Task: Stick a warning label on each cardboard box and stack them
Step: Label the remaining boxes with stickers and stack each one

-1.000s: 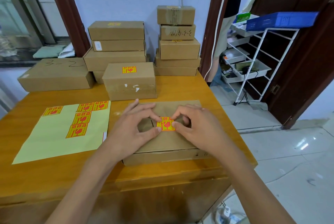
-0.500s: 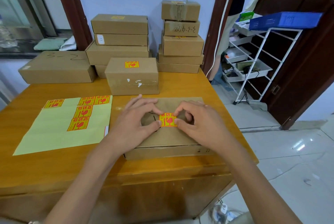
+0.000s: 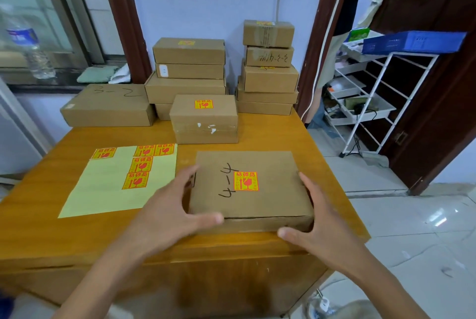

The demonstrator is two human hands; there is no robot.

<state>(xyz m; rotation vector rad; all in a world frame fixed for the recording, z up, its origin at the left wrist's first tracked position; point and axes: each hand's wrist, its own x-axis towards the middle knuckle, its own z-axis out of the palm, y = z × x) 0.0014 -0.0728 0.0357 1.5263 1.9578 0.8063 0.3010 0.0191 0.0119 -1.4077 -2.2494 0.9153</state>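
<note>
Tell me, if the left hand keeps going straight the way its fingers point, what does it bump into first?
Probably the flat box marked 4-4. The left hand points right and a little away, and its fingers are already at that box's left side, touching it or nearly so; depth is hard to judge from this one view.

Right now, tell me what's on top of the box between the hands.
The box carries a red-and-yellow warning label beside handwritten "4-4". Nothing else lies on top. Its underside and contents are hidden.
</note>
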